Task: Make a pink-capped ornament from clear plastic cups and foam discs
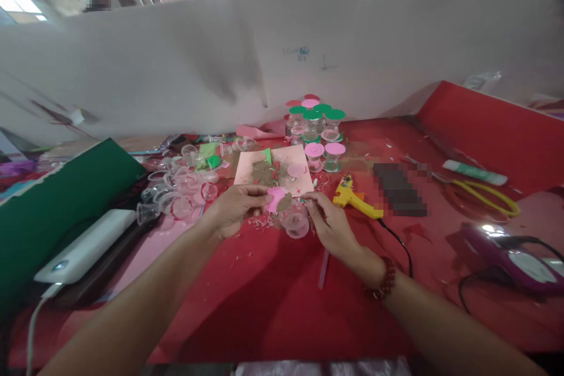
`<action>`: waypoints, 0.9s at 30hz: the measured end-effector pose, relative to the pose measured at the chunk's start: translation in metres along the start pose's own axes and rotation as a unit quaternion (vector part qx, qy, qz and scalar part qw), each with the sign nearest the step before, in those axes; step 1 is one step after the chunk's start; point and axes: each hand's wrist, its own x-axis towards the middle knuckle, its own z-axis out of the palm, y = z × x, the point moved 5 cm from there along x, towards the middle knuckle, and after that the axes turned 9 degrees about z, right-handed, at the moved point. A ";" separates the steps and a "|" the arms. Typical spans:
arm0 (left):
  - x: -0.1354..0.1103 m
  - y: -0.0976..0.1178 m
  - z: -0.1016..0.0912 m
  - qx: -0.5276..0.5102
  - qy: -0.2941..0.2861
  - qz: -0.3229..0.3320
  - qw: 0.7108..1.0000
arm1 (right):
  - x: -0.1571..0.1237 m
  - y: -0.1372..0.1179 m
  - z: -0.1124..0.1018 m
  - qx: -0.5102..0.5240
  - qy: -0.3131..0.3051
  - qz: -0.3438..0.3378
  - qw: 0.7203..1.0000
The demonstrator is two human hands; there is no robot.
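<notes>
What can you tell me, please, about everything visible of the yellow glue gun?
The yellow glue gun lies on the red tabletop, just to the right of the right hand. It looks like plastic, with dark markings on its body and what looks like a trigger in the angle between body and handle. The handle slants rightward and toward the wearer, and a black cord runs from its end. No hand grips it; whether the right hand brushes it is unclear.

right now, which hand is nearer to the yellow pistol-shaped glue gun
Right: the right hand is just left of the yellow pistol-shaped glue gun. The left hand is farther left, holding a pink paper disc.
</notes>
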 end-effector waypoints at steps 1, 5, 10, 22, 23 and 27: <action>-0.003 0.002 0.003 0.026 -0.007 0.009 1.000 | 0.000 0.000 0.000 -0.001 -0.001 -0.001 1.000; -0.011 0.011 0.011 0.166 -0.023 0.059 0.984 | 0.000 0.001 0.001 0.002 -0.007 0.000 1.000; -0.020 0.022 0.026 0.335 -0.046 0.143 0.930 | -0.001 0.000 0.002 0.002 -0.018 0.010 1.000; -0.042 0.031 0.036 0.272 0.064 0.329 0.902 | 0.000 -0.005 0.000 -0.012 -0.003 -0.022 1.000; -0.042 0.029 0.031 0.272 0.079 0.330 0.901 | 0.000 -0.005 -0.001 -0.011 0.000 -0.019 1.000; -0.034 0.010 0.013 0.195 0.138 0.278 0.930 | -0.001 -0.007 -0.003 -0.007 0.000 -0.002 1.000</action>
